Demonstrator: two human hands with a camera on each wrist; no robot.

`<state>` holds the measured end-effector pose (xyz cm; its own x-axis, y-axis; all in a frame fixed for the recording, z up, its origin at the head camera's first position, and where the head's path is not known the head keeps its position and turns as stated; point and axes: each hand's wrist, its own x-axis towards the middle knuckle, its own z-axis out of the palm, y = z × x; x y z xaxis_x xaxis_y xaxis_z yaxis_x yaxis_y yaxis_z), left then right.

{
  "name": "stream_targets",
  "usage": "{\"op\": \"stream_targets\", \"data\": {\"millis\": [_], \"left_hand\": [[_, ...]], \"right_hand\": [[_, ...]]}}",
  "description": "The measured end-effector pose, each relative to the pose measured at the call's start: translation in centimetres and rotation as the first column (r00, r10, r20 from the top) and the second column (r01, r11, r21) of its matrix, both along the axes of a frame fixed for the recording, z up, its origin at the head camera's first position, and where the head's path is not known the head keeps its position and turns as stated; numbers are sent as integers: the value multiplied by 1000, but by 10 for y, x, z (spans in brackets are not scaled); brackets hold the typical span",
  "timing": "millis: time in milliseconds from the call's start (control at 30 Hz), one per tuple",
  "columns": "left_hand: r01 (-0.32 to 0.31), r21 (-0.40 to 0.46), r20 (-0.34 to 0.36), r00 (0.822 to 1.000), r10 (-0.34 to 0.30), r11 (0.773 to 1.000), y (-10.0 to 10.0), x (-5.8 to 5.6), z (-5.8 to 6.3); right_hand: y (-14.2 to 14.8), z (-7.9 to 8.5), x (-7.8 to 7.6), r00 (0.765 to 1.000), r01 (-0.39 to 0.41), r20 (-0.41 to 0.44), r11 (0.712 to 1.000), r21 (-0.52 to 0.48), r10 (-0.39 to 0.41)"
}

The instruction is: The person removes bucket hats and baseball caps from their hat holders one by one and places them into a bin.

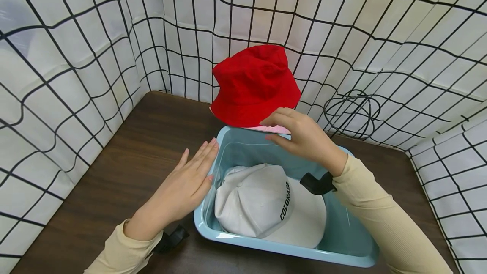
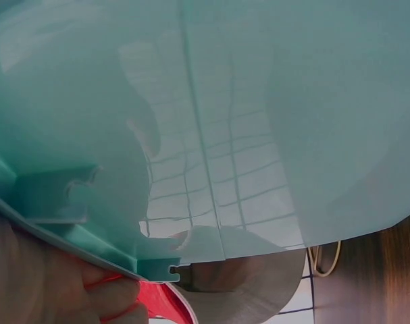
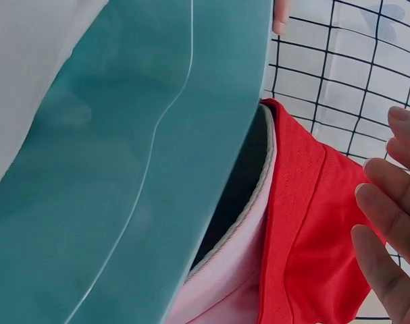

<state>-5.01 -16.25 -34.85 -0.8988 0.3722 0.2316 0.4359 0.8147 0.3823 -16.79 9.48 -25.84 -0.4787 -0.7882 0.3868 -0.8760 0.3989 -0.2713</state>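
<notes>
A light-blue plastic basin (image 1: pixel 274 247) stands on the dark wooden table. Inside it lies a white baseball cap (image 1: pixel 251 202) lettered COLORADO, brim to the right. My left hand (image 1: pixel 180 191) rests along the basin's left rim with straight fingers. Over the back part of the basin hovers my right hand (image 1: pixel 304 134), its fingers loosely bent and nothing between them. Just beyond those fingers, a red bucket hat (image 1: pixel 255 83) sits behind the basin. Pink fabric (image 3: pixel 225 290) with a pale edge shows under the red hat; most of it is hidden.
Black wire grid panels (image 1: pixel 190 33) backed with white sheeting enclose the table (image 1: pixel 129 168) at the back and sides. A coil of black wire (image 1: pixel 351 113) leans at the back right. A black wrist mount (image 1: pixel 317 183) sits at the right cuff.
</notes>
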Motion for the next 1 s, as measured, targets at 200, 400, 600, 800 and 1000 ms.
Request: {"op": "stream_targets", "data": {"millis": [200, 400, 600, 800, 1000], "left_hand": [[2, -4, -1, 1000, -2, 1000, 0, 0, 0], [3, 0, -3, 1000, -3, 1000, 0, 0, -1], [5, -1, -5, 1000, -5, 1000, 0, 0, -1], [4, 1, -2, 1000, -4, 1000, 0, 0, -1], [6, 1, -7, 1000, -6, 1000, 0, -1, -1]], "right_hand": [[-2, 3, -4, 1000, -2, 2, 1000, -11, 2], [-4, 8, -7, 1000, 12, -2, 1000, -20, -12], [-6, 11, -9, 1000, 25, 1, 999, -23, -25], [-10, 15, -12, 1000, 31, 2, 999, -28, -31], [-12, 20, -18, 998, 52, 21, 998, -47, -51]]}}
